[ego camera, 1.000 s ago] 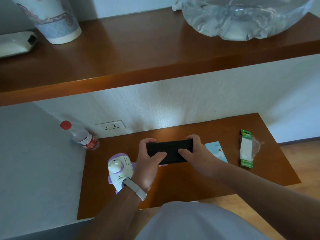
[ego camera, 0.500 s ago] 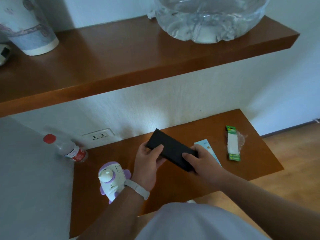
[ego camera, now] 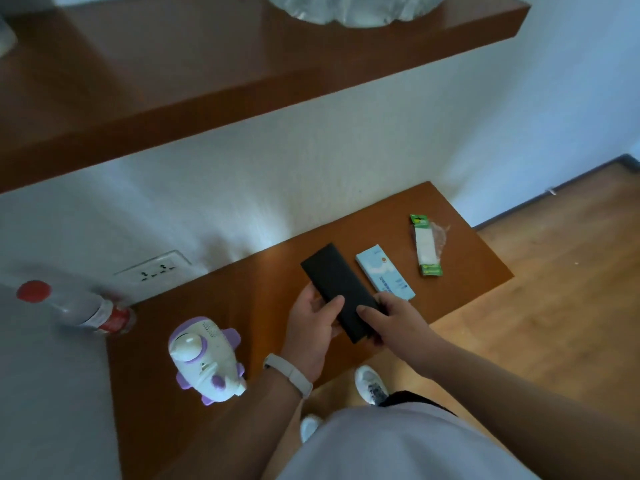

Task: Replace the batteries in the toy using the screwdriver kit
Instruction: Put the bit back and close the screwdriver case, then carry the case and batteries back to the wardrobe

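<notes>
While we hold the black case (ego camera: pixel 337 289) over the table (ego camera: pixel 263 282), our left hand (ego camera: pixel 313 327) curls round its side and our right hand (ego camera: pixel 394 320) pinches its near end. The purple-and-white toy (ego camera: pixel 204 362) stands left of our wrist. Just beyond the case lie a blue box (ego camera: pixel 384 277) and a green battery pack (ego camera: pixel 426 251). A bottle (ego camera: pixel 79 310) sits far left.

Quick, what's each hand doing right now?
Left hand: closed, holding the black case.
Right hand: closed, holding the near end of the same case.
</notes>
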